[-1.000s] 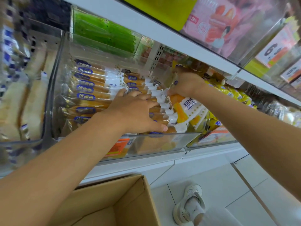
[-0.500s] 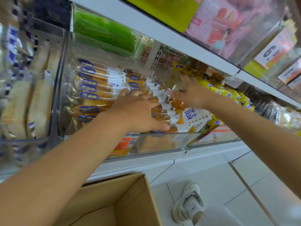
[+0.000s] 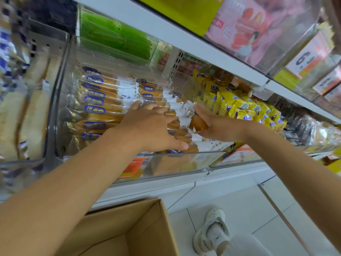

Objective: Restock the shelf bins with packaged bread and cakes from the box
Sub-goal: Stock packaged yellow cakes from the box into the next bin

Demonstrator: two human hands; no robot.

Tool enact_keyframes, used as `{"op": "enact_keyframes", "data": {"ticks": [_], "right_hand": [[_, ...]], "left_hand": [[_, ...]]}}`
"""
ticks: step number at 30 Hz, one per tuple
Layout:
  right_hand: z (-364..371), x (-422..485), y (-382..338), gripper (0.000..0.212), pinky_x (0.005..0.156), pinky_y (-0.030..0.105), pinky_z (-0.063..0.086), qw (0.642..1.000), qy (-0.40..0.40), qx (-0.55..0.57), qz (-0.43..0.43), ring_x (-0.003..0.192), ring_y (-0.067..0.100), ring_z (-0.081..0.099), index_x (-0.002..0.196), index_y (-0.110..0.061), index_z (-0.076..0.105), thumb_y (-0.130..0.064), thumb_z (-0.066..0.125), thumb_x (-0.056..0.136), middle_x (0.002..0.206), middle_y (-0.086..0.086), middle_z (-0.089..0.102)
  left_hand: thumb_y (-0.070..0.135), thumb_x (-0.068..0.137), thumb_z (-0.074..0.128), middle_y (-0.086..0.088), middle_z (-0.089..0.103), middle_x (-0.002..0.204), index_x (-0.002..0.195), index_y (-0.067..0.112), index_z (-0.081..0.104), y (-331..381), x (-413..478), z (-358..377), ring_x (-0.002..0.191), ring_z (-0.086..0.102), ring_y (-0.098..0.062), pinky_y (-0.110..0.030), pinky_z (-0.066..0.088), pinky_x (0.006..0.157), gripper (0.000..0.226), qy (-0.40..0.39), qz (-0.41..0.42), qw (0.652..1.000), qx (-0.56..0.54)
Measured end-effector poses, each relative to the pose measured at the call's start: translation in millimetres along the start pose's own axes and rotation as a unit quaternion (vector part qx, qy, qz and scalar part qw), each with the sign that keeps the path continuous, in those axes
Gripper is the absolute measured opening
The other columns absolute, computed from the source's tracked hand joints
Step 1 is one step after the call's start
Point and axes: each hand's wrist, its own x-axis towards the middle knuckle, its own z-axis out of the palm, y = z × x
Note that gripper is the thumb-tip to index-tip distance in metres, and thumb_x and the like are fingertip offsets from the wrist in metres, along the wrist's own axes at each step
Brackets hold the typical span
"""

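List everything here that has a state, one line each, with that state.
left hand: open, flat, pressing down on the bread packs
right hand: open, fingers straight against the pack ends
bread packs: sealed, lying in rows in the clear bin
clear bin: filled close to its front wall
cardboard box: open at the top, below the shelf
yellow packs: sealed, piled in the next bin to the right

We see bright, even overhead store light and no hard shadows. Glare streaks the clear bin front (image 3: pixel 175 163) and the upper acrylic panel (image 3: pixel 295 43). The left-edge bread packs (image 3: pixel 27 117) are smeared by motion blur; the middle is sharper. We note wide-angle bending along the shelf edge (image 3: pixel 184 39) and soft price tags (image 3: pixel 310 58).
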Motion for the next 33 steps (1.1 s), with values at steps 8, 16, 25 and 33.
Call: {"op": "enact_keyframes", "data": {"ticks": [8,16,25,33], "right_hand": [[3.5,-10.8,-16.1,0.066,0.116,0.037,0.02,0.985,0.105,0.139,-0.001,0.146,0.024,0.021,0.151,-0.009,0.017,-0.046,0.038,0.101,0.159,0.004,0.021],[30.2,-2.6,-13.9,0.069,0.12,0.038,0.009,0.984,0.1,0.142,-0.033,0.146,0.013,0.013,0.154,-0.015,0.015,-0.056,0.029,0.1,0.158,-0.004,0.018],[70.5,-57.3,-82.0,0.017,0.065,0.032,0.044,0.858,0.423,0.234,-0.171,0.076,0.015,0.053,0.097,-0.013,0.064,-0.026,0.066,0.087,0.085,-0.006,0.054],[236.3,-98.5,-156.2,0.026,0.093,0.03,0.046,0.946,0.093,0.195,-0.24,0.111,0.016,0.057,0.119,-0.021,0.06,-0.029,0.057,0.094,0.124,-0.001,0.06]], "left_hand": [[0.087,0.074,0.035,0.008,0.002,0.165,0.153,0.042,0.019,0.0,-1.2,1.3,0.15,-0.004,-0.014,-0.051,-0.004,0.12,0.093,0.012,0.005,1.0,0.009],[0.088,0.074,0.033,0.008,-0.001,0.165,0.153,0.044,0.017,-0.5,0.8,0.3,0.151,-0.005,-0.016,-0.057,-0.004,0.119,0.091,0.006,-0.001,1.0,0.018],[0.04,0.084,0.068,0.001,0.065,0.105,0.099,0.025,0.064,10.1,-107.0,-8.1,0.107,0.054,-0.022,-0.036,0.046,0.086,0.022,0.249,-0.081,0.965,-0.025],[0.043,0.087,0.067,0.007,0.066,0.099,0.096,0.028,0.062,-33.4,-262.4,117.1,0.096,0.062,-0.015,-0.034,0.052,0.086,0.017,0.029,-0.365,0.911,-0.189]]}}
